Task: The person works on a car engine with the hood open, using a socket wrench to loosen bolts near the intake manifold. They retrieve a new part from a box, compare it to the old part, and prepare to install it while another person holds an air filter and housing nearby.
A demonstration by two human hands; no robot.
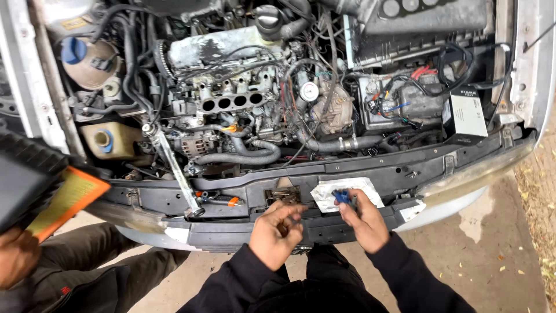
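Note:
I look down into an open engine bay [243, 104] from the front of a car. My right hand [364, 223] is closed around a small blue part [344, 197], held just over a white sheet [347, 188] that lies on the black front crossmember [324, 174]. My left hand [275, 235] hovers beside it with fingers curled loosely; whether it holds anything I cannot tell. Both arms wear dark sleeves.
A metal ratchet bar [174, 168] leans from the engine to the crossmember, near an orange-handled tool [223, 200]. Another person crouches at the left, a hand [17, 255] under a black and orange air filter [40, 185]. A battery [405, 104] sits at right.

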